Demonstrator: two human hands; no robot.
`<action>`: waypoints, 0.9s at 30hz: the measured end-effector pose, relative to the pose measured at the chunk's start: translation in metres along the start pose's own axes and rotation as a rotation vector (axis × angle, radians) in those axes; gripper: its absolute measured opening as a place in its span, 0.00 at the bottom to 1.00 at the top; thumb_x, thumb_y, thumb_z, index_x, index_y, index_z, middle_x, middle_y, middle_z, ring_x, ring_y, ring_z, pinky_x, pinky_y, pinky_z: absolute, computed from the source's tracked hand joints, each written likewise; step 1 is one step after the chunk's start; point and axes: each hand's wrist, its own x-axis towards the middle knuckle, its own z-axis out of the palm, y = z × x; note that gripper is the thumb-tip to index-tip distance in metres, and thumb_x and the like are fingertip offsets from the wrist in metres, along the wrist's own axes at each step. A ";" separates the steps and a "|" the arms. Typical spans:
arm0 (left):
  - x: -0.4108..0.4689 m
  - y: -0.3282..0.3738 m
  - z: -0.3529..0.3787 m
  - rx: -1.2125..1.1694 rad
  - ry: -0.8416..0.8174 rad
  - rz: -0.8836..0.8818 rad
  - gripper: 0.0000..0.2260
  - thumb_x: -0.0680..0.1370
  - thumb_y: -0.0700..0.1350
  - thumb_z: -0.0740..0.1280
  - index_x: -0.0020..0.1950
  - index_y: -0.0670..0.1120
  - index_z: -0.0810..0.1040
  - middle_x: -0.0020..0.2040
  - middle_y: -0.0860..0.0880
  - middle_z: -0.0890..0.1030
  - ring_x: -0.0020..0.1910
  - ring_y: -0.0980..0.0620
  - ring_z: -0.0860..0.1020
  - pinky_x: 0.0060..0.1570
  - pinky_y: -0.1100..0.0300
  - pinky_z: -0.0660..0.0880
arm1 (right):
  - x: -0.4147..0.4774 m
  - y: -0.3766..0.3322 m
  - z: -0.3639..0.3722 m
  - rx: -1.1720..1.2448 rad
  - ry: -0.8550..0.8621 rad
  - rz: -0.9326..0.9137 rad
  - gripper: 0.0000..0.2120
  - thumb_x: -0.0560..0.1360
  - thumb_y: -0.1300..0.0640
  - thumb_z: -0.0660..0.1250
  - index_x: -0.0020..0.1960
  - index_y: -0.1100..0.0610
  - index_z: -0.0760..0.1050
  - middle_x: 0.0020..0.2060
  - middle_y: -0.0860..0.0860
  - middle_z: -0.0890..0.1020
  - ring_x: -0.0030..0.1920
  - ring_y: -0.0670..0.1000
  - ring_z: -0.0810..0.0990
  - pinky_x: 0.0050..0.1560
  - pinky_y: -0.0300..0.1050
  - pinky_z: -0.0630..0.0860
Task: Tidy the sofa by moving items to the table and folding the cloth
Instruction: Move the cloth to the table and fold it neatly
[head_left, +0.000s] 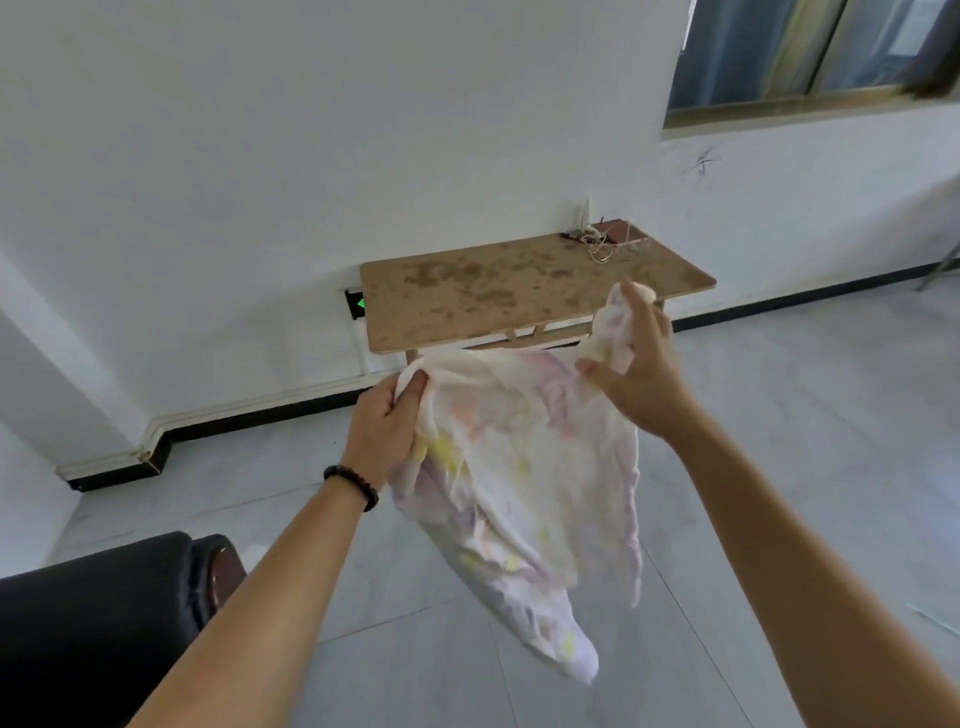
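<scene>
The cloth (519, 467), pale with faded yellow, pink and lilac patches, is held in the air above the floor (779, 467), clear of both the sofa (93, 618) and the counter (519, 280). Its top edge runs between the two hands. The rest hangs crumpled, with the lowest tip toward 5 o'clock.

The left grip (382, 426), at 9 o'clock of the cloth, has its fingers curled over one top corner and pinches the fabric against the thumb. A dark beaded bracelet (353, 486) sits on that wrist.

The right grip (641, 379), at 1 o'clock of the cloth, has its fingers closed round a bunched wad of the other top corner, thumb pointing toward 9 o'clock.

The counter, brown with a stained top, stands against the white wall at 12 o'clock from the cloth, behind it. A tangle of cords (605, 247) lies at its far corner, toward 1 o'clock.

The sofa is black and lies at 8 o'clock in the view, beside the left forearm. A window (810, 52) is at 1 o'clock, at the top of the view
</scene>
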 end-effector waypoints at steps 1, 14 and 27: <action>0.011 0.011 0.006 -0.014 -0.014 0.018 0.19 0.81 0.53 0.61 0.46 0.38 0.79 0.37 0.46 0.79 0.36 0.52 0.76 0.39 0.56 0.73 | -0.001 0.011 0.007 -0.043 -0.079 -0.029 0.52 0.69 0.52 0.77 0.80 0.43 0.45 0.78 0.57 0.52 0.78 0.54 0.51 0.76 0.59 0.54; 0.165 0.029 0.054 0.007 -0.333 0.275 0.28 0.63 0.66 0.75 0.52 0.47 0.79 0.44 0.49 0.84 0.45 0.49 0.83 0.45 0.49 0.81 | 0.122 0.046 0.092 -0.339 -0.010 -0.190 0.17 0.75 0.50 0.52 0.53 0.59 0.73 0.51 0.51 0.77 0.55 0.55 0.74 0.61 0.52 0.66; 0.312 -0.058 0.136 0.397 0.336 0.656 0.34 0.70 0.62 0.68 0.66 0.42 0.61 0.63 0.37 0.68 0.61 0.39 0.69 0.62 0.50 0.66 | 0.293 0.004 0.108 -0.184 0.251 -0.043 0.08 0.77 0.58 0.61 0.42 0.58 0.63 0.33 0.51 0.76 0.35 0.52 0.75 0.37 0.49 0.71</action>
